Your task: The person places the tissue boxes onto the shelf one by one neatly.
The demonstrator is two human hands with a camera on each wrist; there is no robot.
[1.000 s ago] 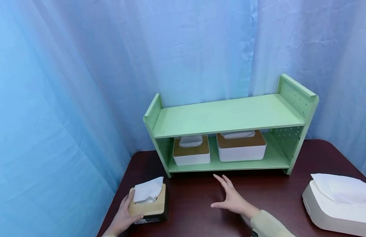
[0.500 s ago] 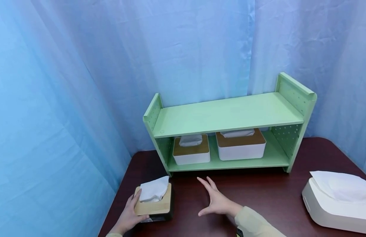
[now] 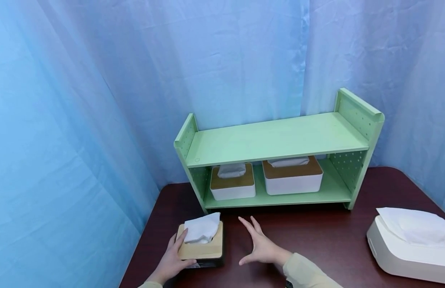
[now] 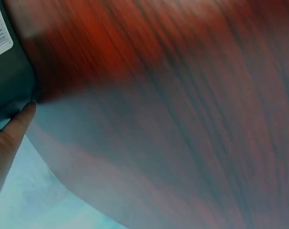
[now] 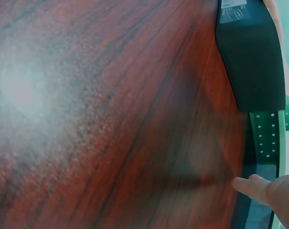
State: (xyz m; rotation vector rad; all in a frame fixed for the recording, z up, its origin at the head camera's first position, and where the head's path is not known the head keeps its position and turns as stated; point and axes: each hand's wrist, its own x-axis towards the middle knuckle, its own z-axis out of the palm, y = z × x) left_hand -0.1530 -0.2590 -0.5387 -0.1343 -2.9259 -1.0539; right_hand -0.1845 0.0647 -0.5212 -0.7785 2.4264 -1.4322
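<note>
My left hand is at the left end of a tissue box with a pale wooden lid, dark sides and a white tissue standing out. Its fingers lie fairly straight along the left side, and the thumb touches the near face. In the left wrist view, a digit meets the lower edge of the dark box, which bears a barcode label. To the right of the box, apart from it, my right hand hovers over the table with fingers and thumb spread, holding nothing.
Behind the hands stands a green two-tier shelf. On its lower tier sit a small white tissue box and a wider white one, both brown-lidded. A white rounded tissue box rests at the right of the dark table.
The dark tissue box and my left hand have slid right across the table. My right hand moved left toward the box at first, then stayed nearly still.
</note>
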